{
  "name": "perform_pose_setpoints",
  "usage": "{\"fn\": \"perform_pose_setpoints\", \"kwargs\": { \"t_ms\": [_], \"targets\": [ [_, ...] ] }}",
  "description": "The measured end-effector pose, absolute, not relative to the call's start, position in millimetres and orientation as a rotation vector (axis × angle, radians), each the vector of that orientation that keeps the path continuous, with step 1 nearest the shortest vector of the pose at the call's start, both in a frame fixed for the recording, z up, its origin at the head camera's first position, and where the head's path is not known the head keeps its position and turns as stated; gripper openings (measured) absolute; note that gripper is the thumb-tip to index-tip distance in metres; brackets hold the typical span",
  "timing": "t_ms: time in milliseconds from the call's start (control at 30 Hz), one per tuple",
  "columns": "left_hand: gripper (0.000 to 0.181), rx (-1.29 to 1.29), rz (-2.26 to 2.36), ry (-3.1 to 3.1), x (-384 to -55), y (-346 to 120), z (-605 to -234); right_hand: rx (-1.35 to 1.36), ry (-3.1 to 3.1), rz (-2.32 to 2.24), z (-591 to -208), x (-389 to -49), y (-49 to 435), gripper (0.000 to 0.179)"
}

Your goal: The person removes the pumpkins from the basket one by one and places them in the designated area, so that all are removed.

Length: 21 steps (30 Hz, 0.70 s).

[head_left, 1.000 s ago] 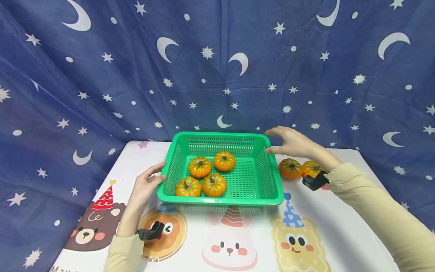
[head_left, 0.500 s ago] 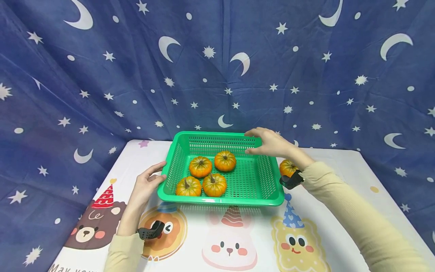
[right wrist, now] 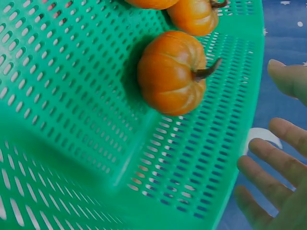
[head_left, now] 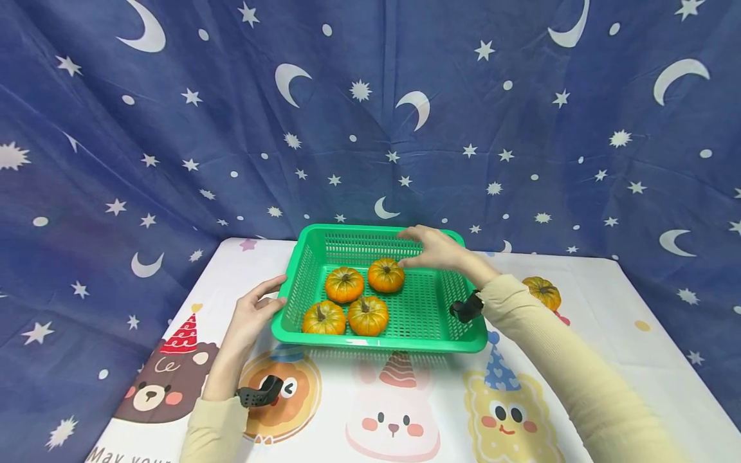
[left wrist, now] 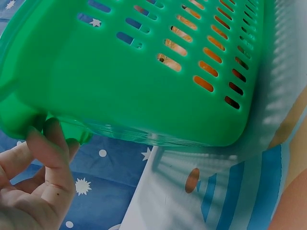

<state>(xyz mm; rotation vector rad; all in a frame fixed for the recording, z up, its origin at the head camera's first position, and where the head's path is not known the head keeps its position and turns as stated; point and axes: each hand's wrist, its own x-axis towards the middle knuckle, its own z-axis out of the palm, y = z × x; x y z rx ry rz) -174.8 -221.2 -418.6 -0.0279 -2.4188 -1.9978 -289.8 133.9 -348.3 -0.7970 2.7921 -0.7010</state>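
Both of my hands work at the green basket: my left hand has thumb and fingers parted, tips touching the left rim; my right hand is spread, holds nothing, and hovers over the rear of the basket near the rear-right pumpkin, thumb apart from it. The largest item is a dark blue curtain, printed with white moons, stars and dots, which backs the work area and closes its left side. Before it stands my table, under a white cover on which the basket sits toward the far edge. Four figures are printed along the near part of the cover: a brown bear, a winking round face, a pale rabbit and a yellow biscuit figure. Four orange pumpkins lie inside the basket, toward its left half; another pumpkin rests on the cover to the right, beside my right sleeve. A black strap crosses my left wrist. Smallest is the lettering at the near left: "May your" can be read; the remainder is cut off.
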Motion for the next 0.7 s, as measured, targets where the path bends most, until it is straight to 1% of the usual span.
{"fn": "perform_pose_setpoints", "kwargs": {
  "t_ms": [233,400,700],
  "targets": [
    [0.047,-0.037,-2.004,-2.408,-174.4,-220.5,-418.8,-0.742,2.769,-0.706,-369.0,-297.2,125.8,0.067],
    [0.047,-0.05,-2.01,-2.405,-174.0,-220.6,-418.0,-0.754,2.764,-0.638,-380.3,-300.2,117.8,0.071],
    [0.047,-0.058,-2.008,-2.403,-174.3,-220.2,-418.8,-0.722,2.731,-0.57,-389.9,-301.3,107.2,0.074]
  ]
}}
